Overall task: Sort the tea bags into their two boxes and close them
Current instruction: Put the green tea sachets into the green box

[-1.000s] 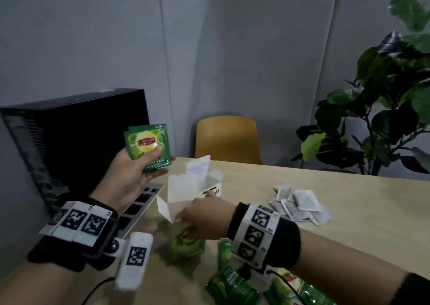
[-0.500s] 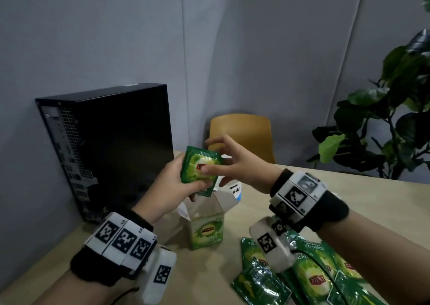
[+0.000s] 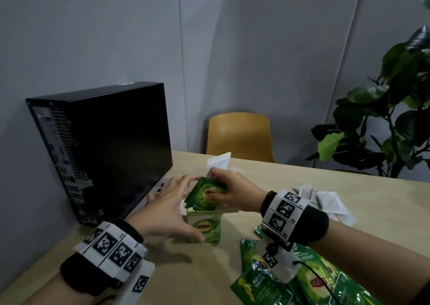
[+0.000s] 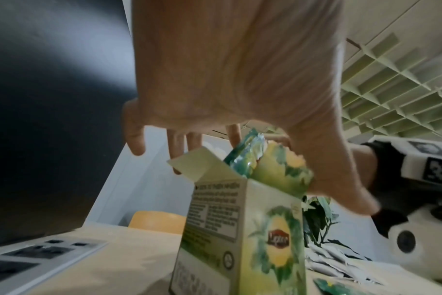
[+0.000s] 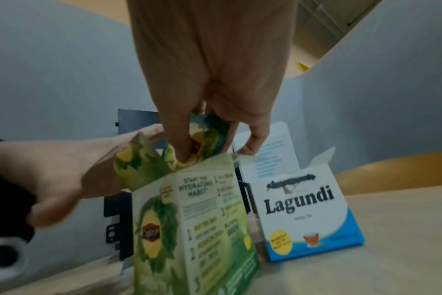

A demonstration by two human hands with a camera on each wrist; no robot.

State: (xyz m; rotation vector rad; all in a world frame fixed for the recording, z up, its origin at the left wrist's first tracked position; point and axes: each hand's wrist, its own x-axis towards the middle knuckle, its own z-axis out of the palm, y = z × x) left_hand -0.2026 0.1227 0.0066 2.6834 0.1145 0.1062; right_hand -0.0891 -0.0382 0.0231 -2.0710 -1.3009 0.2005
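Partly hidden: lower half of the green foil tea sachet, sunk in the mouth of the open green-and-yellow cardboard tea box; how many sachets lie inside, impossible to tell. White-and-blue "Lagundi" carton almost wholly masked by the right hand in the head view, only its raised white flap showing; plain in the right wrist view, upright just beside the green box, top flaps open. Loose green sachets at the near edge of the pale wooden bench cut off by the frame; heap of white paper tea bags half masked by the right wristband.

Half a second back, held aloft between both hands above the box; now lowered into its opening, with the left hand off the sachet and down against the box's left side, fingers spread wide, thumb along the front face. Right fingers pinching the sachet's upper edge, thumb on the printed face.

Sachet on edge, long axis near vertical, leaning left, printed face toward the wearer. Green box upright on the bench, beside the black computer tower.
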